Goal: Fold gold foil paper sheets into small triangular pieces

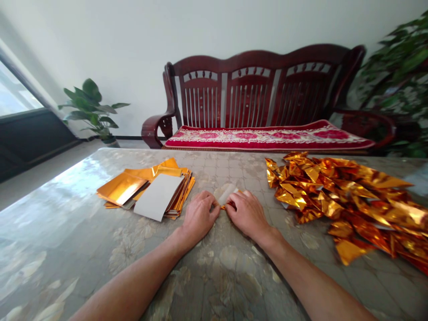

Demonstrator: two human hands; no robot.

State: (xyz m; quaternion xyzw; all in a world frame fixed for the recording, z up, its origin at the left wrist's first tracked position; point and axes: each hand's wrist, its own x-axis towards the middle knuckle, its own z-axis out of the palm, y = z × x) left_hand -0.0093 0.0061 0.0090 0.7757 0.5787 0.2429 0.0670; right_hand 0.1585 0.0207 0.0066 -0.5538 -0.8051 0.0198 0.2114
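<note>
Between my hands, at the middle of the table, is a sheet of gold foil paper with its pale back up and a bit of gold showing at the near edge. My left hand is closed, thumb and fingers pinching the sheet's left side. On the other side my right hand is also closed, pinching its right edge. The fingers cover much of the sheet, so its exact folds are hidden. Left of my left hand lies a loose stack of gold foil paper, topped by one sheet with its grey-white back up.
A large heap of folded gold foil pieces spreads over the table's right side. The table has a shiny, flower-patterned cover. Beyond it stands a dark red wooden bench with a red patterned cushion. Potted plants flank it.
</note>
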